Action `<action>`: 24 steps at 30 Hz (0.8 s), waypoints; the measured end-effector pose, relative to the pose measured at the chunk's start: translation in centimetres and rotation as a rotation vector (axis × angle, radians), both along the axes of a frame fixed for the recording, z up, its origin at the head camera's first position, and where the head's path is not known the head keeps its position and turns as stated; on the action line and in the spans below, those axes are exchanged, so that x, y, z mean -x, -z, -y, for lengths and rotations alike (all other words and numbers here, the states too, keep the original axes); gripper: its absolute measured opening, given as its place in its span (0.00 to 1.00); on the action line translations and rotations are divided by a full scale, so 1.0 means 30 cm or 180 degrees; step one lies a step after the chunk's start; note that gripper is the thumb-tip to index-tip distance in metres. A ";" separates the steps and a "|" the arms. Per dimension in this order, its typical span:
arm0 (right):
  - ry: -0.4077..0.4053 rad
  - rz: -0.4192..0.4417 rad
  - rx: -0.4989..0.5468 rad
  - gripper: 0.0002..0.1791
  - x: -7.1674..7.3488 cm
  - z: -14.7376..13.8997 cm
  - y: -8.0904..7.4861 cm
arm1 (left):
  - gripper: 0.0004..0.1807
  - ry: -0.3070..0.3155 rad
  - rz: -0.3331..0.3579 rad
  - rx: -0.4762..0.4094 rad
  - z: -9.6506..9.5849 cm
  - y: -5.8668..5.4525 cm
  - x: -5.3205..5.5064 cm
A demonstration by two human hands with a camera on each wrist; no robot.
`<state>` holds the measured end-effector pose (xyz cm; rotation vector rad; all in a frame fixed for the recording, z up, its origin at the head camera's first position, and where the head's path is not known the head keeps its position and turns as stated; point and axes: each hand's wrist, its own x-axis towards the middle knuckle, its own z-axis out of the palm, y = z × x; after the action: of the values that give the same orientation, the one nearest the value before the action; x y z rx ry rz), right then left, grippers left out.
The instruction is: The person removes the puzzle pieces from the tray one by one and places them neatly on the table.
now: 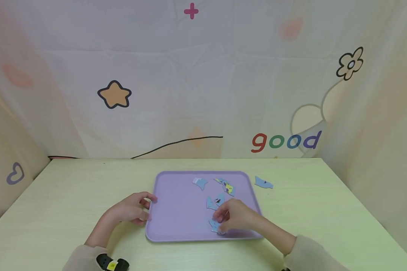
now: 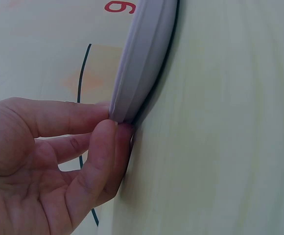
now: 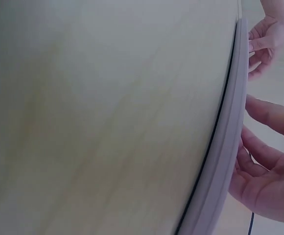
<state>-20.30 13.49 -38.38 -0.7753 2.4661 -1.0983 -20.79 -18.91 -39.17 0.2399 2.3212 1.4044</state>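
A lilac tray [image 1: 176, 226] lies on the table, with light-blue puzzle pieces on its right half. My left hand [image 1: 133, 208] grips the tray's left edge; in the left wrist view, the thumb and fingers [image 2: 90, 161] pinch the rim. Over the tray's front right part, my right hand [image 1: 239, 216] has its thumb and curled fingers at a blue puzzle piece [image 1: 213, 224], partly hidden by the hand. Just behind it lie two pieces, one plain blue [image 1: 210, 203] and one with a dark mark [image 1: 219, 199]. The right wrist view shows the right hand [image 3: 274, 161] beyond the tray's rim.
Farther back on the tray are a blue piece with a white corner [image 1: 200, 183] and yellow-patterned pieces [image 1: 228, 188]. Another blue piece [image 1: 263, 183] lies on the table [image 1: 302, 210], right of the tray. A printed cloth [image 1: 203, 94] stands behind the table.
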 end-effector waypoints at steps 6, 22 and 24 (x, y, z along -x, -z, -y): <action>-0.0043 -0.0321 -0.0193 0.13 -0.005 0.017 0.004 | 0.27 -0.0097 -0.0015 -0.0006 -0.007 -0.003 -0.006; -0.0275 -0.0619 -0.0312 0.12 -0.007 0.035 0.012 | 0.26 -0.0070 -0.0020 -0.0009 -0.007 -0.008 -0.006; -0.0278 -0.0599 -0.0305 0.13 -0.007 0.034 0.013 | 0.26 -0.0084 -0.0009 -0.0008 -0.007 -0.006 -0.005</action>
<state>-20.08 12.46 -38.77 -0.9873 2.5886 -0.9063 -20.63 -18.70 -38.99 0.2129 2.3331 1.4205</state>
